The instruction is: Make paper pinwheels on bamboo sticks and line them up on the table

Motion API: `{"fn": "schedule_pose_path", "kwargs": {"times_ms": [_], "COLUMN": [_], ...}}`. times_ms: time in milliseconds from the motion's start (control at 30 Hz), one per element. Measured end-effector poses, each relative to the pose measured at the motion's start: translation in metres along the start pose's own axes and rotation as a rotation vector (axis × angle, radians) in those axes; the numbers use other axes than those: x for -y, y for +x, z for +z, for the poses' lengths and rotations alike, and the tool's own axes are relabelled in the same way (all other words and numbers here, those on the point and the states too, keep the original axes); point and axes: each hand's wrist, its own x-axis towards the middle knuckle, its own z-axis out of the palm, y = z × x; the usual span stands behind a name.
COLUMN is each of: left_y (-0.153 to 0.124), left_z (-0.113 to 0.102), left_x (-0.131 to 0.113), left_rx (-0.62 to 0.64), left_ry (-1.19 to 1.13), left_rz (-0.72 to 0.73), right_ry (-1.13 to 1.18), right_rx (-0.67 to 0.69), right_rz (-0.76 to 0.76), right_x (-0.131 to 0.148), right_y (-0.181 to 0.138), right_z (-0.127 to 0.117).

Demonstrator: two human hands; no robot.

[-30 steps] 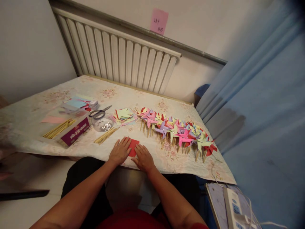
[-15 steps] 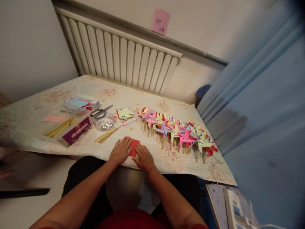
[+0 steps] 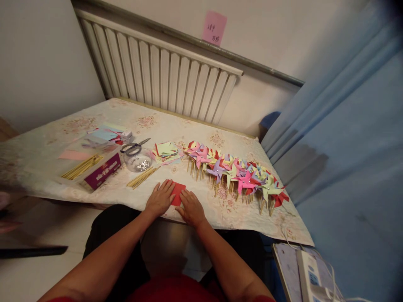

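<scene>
A red paper square (image 3: 178, 192) lies near the front edge of the table (image 3: 47, 155). My left hand (image 3: 160, 198) rests flat on its left part, fingers stretched out. My right hand (image 3: 191, 206) lies flat on its right part, fingers also extended. Both palms face down and press the paper to the flowered cloth. Only a strip of the red paper shows between the two hands.
A row of several coloured paper pinwheels (image 3: 234, 173) on sticks runs to the right. Cut paper pieces (image 3: 166, 151), scissors (image 3: 134, 147), a clear bowl of pins (image 3: 138, 161), loose sticks (image 3: 141, 177) and a purple box of sticks (image 3: 94, 167) lie left. A radiator (image 3: 163, 79) stands behind.
Both hands stay flat on the red paper. Only the view has shifted slightly.
</scene>
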Motion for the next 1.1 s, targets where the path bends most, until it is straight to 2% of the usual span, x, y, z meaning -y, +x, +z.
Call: {"fn": "schedule_pose_path", "kwargs": {"times_ms": [333, 600, 867, 1100], "left_y": [-0.001, -0.001, 0.0, -0.003], "left_z": [-0.002, -0.002, 0.0, -0.003], "left_x": [-0.002, -0.003, -0.003, -0.001], "left_rx": [0.007, 0.012, 0.035, 0.044], "left_ry": [-0.006, 0.0, -0.025, -0.016], "left_rz": [-0.003, -0.008, -0.017, -0.01], "right_ry": [0.009, 0.045, -0.046, -0.1], "right_rx": [0.016, -0.12, 0.135, 0.141], "right_rz": [-0.016, 0.145, -0.062, -0.057], "right_x": [0.002, 0.005, 0.022, 0.02], "right_y": [-0.001, -0.008, -0.011, -0.024], "right_z": [-0.003, -0.001, -0.003, -0.005]}}
